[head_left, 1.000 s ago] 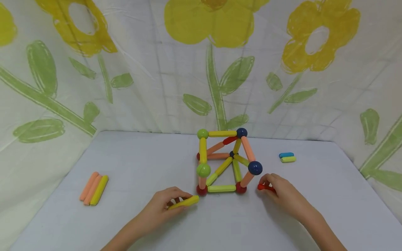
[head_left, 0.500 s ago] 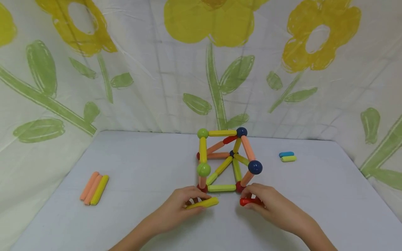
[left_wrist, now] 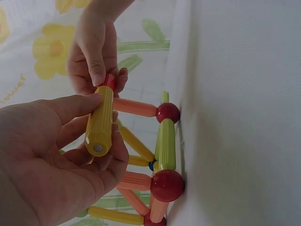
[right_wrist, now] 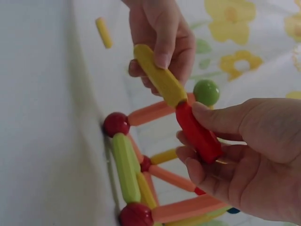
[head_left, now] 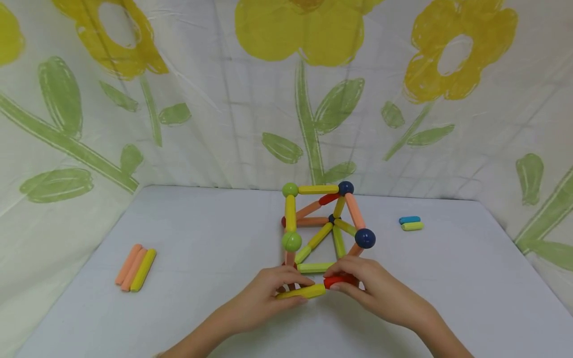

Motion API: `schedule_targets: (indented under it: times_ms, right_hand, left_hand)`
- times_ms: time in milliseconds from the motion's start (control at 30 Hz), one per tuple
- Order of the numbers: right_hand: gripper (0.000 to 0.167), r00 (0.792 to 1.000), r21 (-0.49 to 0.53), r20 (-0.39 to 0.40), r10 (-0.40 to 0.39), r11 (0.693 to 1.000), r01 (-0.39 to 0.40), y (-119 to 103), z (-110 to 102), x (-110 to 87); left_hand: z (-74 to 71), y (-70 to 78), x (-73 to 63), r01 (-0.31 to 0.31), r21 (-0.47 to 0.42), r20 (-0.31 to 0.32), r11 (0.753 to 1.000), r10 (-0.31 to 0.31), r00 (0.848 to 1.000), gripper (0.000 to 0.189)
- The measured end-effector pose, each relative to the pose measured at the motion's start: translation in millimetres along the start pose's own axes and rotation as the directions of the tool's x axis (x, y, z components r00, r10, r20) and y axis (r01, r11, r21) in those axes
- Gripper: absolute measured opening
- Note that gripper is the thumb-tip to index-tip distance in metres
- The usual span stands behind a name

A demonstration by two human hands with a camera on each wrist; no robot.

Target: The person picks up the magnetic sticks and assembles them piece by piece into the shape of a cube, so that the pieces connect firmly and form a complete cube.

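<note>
My left hand pinches a yellow magnetic rod between thumb and fingers; a round metal spot shows on its near end. In my right hand a shorter red magnetic rod is pinched. The two rods meet end to end in the right wrist view, at a slight angle. Right behind both hands stands a cube-like frame of coloured rods and balls, with a green ball and a dark blue ball at its upper front corners. The hands cover part of its lower front.
Two orange rods and a yellow rod lie side by side at the left of the white table. Short blue and light green rods lie at the back right. A flower-printed cloth hangs behind.
Both hands have moved inward in front of the frame, the left going right and the right going left. The yellow and red rods, apart before, now meet end to end.
</note>
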State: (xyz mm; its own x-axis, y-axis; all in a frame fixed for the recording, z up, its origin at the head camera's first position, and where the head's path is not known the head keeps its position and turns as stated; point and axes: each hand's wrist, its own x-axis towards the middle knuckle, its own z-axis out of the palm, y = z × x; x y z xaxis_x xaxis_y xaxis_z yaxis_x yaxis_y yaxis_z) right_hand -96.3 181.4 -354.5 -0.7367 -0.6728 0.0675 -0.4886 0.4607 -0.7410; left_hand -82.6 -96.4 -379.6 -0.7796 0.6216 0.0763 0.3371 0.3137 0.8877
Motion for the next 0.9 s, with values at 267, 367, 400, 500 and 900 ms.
schedule_targets:
  times_ms: [267, 367, 400, 500, 900]
  right_hand:
    - [0.028, 1.0, -0.044, 0.023, -0.001, 0.999, 0.002, 0.7, 2.0, 1.0]
    - [0.026, 0.999, -0.053, 0.03, -0.013, 0.998, 0.015, 2.2, 3.8, 0.5]
    - [0.024, 0.999, -0.053, 0.029, -0.016, 0.998, 0.018, 2.6, 4.3, 0.5]
    - [0.018, 1.0, -0.042, -0.011, -0.014, 0.999, 0.014, 3.8, 5.1, 1.1]
    - [0.024, 0.949, 0.259, -0.307, 0.067, 0.966, 0.015, -4.4, 3.0, -1.2]
  left_hand:
    - [1.5, 2.1, -0.9, 0.019, 0.002, -0.018, 1.0, -0.019, 1.0, 0.026]
    - [2.5, 1.7, -1.5, 0.037, -0.002, -0.027, 0.999, -0.037, 0.999, 0.025]
    - [2.8, 1.6, -1.6, 0.045, -0.005, -0.03, 0.999, -0.045, 0.999, 0.025]
    - [2.4, 0.8, -2.0, 0.042, -0.028, -0.038, 0.999, -0.043, 0.998, 0.026]
    - [1.9, -1.9, -0.7, 0.043, -0.103, -0.099, 0.994, -0.053, 0.994, 0.027]
